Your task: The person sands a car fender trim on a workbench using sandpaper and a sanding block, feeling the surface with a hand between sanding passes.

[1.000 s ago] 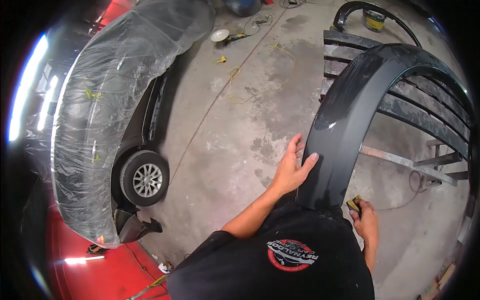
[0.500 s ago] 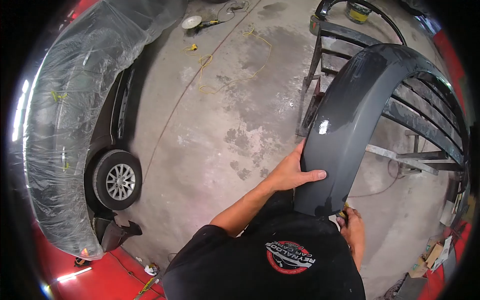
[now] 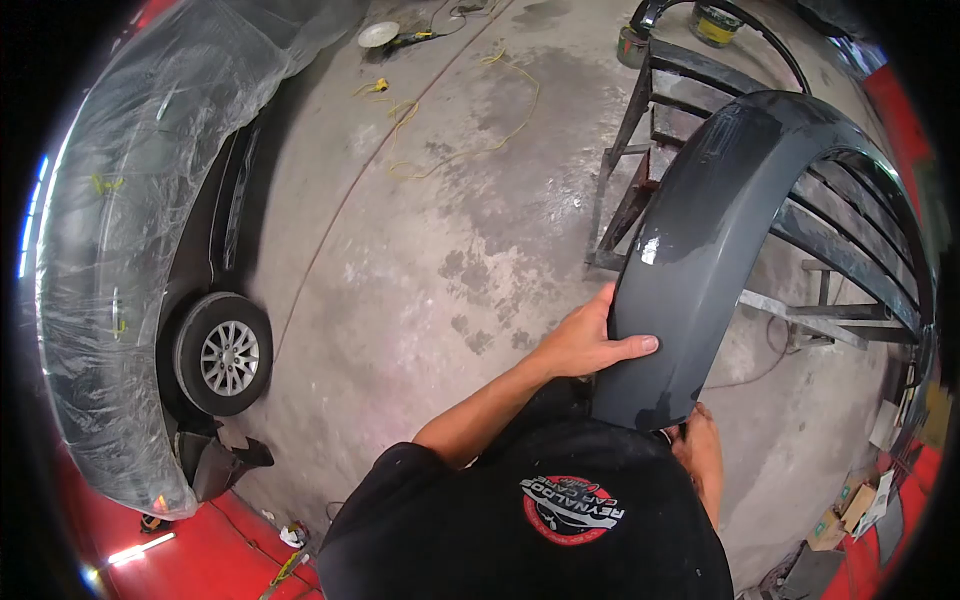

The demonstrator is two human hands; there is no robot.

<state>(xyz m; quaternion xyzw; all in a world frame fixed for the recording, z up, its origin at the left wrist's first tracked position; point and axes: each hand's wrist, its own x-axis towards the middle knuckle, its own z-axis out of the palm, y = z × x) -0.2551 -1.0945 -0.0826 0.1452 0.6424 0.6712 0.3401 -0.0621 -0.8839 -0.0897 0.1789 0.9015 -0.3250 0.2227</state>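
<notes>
A curved dark grey fender (image 3: 686,290), with wet-looking shiny patches, arches from near my body up to the right over a metal stand. My left hand (image 3: 592,338) grips its left edge close to the lower end, with the thumb lying on the outer face. Beside the fender's bottom right corner is my right hand (image 3: 703,446), its fingers curled in at the edge and partly hidden. What lies within those fingers cannot be made out.
Under the fender stands a slatted metal rack (image 3: 690,85). A car wrapped in clear plastic sheeting (image 3: 110,260) is on the left, its wheel (image 3: 228,360) showing. A yellow cord (image 3: 525,115) and a polisher-like tool (image 3: 395,38) lie on the floor. Cardboard boxes (image 3: 845,512) sit at lower right.
The camera view has shifted slightly. My right hand has moved slightly up along the fender's edge, and the yellow thing seen at its fingers is now out of sight. My left hand keeps its hold.
</notes>
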